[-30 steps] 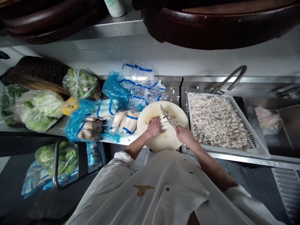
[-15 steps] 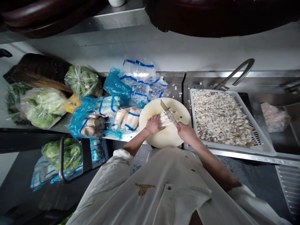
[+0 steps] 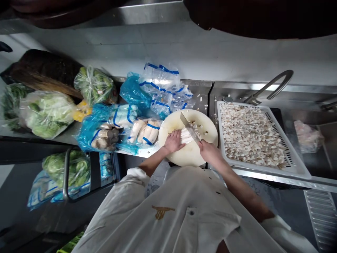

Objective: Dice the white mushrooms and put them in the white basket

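On the round cutting board [image 3: 179, 160] lie pale strips of king oyster mushroom [image 3: 186, 136], with small cut bits [image 3: 201, 130] to their right. My left hand [image 3: 172, 142] holds the strips down from the left, fingers bent over their near end. My right hand [image 3: 210, 152] is closed round the handle of a kitchen knife [image 3: 191, 129]. The blade slants up and to the left across the right end of the strips. Whole king oyster mushrooms [image 3: 150, 132] sit in an opened plastic pack just left of the board.
A white perforated tray [image 3: 298, 161] heaped with chopped mushroom pieces stands right of the board, below a faucet [image 3: 273, 86]. Torn plastic packaging [image 3: 160, 86] lies behind the board. Bagged cabbage [image 3: 50, 114] and greens fill the left counter; a metal cart handle [image 3: 66, 175] stands below.
The whole view has shifted slightly. The knife has moved a little left along the strips, and more cut bits show to the right of the blade. My left hand stays on the strips.
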A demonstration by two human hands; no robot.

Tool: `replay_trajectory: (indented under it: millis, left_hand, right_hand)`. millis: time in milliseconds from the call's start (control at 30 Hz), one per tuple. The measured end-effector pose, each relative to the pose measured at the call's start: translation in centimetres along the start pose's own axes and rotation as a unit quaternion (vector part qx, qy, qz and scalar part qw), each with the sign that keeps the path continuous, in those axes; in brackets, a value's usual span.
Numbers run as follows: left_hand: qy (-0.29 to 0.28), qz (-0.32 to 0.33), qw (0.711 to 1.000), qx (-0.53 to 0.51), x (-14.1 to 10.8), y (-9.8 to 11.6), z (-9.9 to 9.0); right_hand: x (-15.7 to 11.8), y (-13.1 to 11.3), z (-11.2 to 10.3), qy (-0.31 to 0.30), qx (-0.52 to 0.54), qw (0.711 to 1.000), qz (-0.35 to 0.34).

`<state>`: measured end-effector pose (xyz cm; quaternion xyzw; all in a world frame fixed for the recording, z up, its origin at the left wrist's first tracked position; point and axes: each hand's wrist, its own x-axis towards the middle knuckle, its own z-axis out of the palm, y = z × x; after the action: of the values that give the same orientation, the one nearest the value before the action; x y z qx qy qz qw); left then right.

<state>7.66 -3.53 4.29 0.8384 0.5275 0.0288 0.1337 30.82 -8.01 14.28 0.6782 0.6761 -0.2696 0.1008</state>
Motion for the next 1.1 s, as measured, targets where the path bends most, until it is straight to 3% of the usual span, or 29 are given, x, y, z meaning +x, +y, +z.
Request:
replay_trajectory:
  millis: [133,333,533,700,967,1100]
  left_hand:
    - [0.013,0.000,1.000,-0.007,-0.1,-0.1,0.5]
    - [0.029,0.020,0.999,-0.037,-1.1,-1.2,0.7]
    - [0.035,0.022,0.999,-0.026,-1.6,-1.3,1.1]
    - [0.036,0.049,0.996,-0.064,-2.1,-2.6,0.8]
    - [0.062,0.054,0.992,-0.100,-2.7,-3.0,1.3]
    - [0.076,0.104,0.979,-0.156,-2.9,-4.7,1.3]
  right_hand:
    - [1.0,-1.6,0.6,-0.048,-0.007,0.999,0.021]
    - [0.3,-1.8,0.5,0.004,-0.014,1.000,0.000]
    - [0.7,-3.5,1.0,-0.044,-0.021,0.999,0.023]
    - [0.2,-3.8,0.6,-0.006,-0.023,1.000,0.001]
    - [0.8,-4.8,1.5,-0.035,-0.017,0.999,0.017]
    - [-0.1,-4.7,1.5,-0.004,-0.027,1.000,-0.002]
